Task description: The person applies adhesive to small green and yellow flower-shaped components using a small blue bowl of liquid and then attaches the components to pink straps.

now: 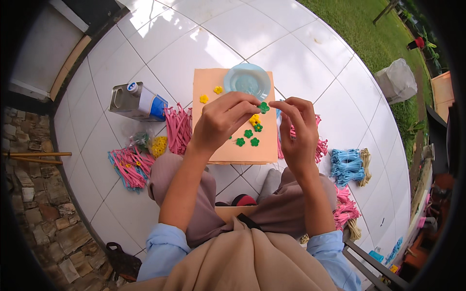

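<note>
Two hands meet: left hand (pixel 221 123) pinches a tiny, featherlight green flower (pixel 263 107) by its rim, right hand (pixel 297 128) half-curled, empty beside it.

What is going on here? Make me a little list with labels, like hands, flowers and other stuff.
left hand: left hand pinches a small green flower in its fingers
right hand: right hand has its fingers right next to the same flower
board: peach board lying on the white tiled floor
on the board: more green flowers, yellow flowers, and a pale blue dish
beside the board: pink stick bundles, a metal can, blue bundles
</note>
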Available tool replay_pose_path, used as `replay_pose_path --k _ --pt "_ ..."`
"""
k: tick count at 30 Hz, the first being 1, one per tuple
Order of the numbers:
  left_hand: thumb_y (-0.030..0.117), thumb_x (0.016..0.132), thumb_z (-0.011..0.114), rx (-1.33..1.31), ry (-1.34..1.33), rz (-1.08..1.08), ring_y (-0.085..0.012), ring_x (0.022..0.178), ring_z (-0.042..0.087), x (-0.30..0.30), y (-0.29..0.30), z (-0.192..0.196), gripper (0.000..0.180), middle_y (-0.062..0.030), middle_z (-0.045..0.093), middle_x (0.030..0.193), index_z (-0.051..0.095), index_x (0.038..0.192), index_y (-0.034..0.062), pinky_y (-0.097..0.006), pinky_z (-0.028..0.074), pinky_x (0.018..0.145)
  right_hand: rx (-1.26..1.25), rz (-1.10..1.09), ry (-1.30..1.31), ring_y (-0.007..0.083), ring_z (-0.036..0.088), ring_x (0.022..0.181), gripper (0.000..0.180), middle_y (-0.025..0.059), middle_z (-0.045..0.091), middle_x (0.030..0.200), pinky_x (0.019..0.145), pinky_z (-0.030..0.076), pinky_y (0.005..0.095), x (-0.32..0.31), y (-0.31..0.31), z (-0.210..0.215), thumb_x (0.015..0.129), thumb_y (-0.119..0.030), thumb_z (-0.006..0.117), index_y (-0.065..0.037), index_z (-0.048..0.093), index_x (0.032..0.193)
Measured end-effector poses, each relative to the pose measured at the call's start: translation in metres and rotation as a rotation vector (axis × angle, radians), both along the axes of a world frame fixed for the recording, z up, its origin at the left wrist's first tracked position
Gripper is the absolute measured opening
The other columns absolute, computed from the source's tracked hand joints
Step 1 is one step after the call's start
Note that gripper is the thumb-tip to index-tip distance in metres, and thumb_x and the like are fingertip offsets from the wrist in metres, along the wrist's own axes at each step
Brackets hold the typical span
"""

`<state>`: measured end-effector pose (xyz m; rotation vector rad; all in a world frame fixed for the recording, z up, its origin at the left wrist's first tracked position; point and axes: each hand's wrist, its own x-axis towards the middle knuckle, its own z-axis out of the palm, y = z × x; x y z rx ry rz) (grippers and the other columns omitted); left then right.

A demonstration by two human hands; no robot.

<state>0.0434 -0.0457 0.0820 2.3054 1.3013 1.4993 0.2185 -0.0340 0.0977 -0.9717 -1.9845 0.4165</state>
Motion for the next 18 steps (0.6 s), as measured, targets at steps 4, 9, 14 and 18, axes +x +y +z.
replay_pose_path --k 4,9,14,18 --pt "-0.004 0.064 0.069 0.034 -0.015 -0.013 -0.0197 0.078 0.063 0.0000 -0.0012 -0.0020 0.017 -0.0057 0.063 0.084 0.063 0.078 0.0034 -0.027 0.053 0.063 0.134 0.015 -0.089 0.0194 0.055 0.075 0.036 0.0083 0.052 0.094 0.063 0.046 0.0315 -0.0004 0.0053 -0.0058 0.066 0.008 0.060 -0.010 0.063 0.098" --pt "-0.005 0.063 0.070 0.031 -0.043 0.010 -0.0201 0.081 0.064 0.0003 -0.0016 -0.0053 0.018 -0.0053 0.062 0.082 0.063 0.077 0.0037 -0.028 0.054 0.066 0.199 -0.009 -0.164 0.0189 0.053 0.074 0.038 0.0077 0.052 0.095 0.063 0.046 0.0312 -0.0006 0.0041 -0.0067 0.064 0.006 0.062 -0.012 0.064 0.098" --pt "-0.005 0.063 0.070 0.044 -0.039 0.017 -0.0203 0.081 0.064 0.0014 -0.0006 -0.0064 0.017 -0.0054 0.062 0.082 0.063 0.076 0.0037 -0.028 0.054 0.066 0.213 0.000 -0.156 0.0195 0.053 0.074 0.038 0.0082 0.051 0.096 0.062 0.046 0.0316 0.0008 0.0050 -0.0081 0.064 0.008 0.060 -0.011 0.063 0.097" --pt "-0.003 0.065 0.069 0.032 -0.034 0.023 -0.0203 0.079 0.063 0.0014 -0.0003 -0.0067 0.015 -0.0048 0.061 0.081 0.061 0.077 0.0041 -0.029 0.053 0.065 0.128 -0.042 -0.013 0.0205 0.055 0.074 0.039 0.0081 0.051 0.094 0.062 0.047 0.0325 -0.0010 0.0034 -0.0050 0.064 0.011 0.057 -0.009 0.062 0.096"
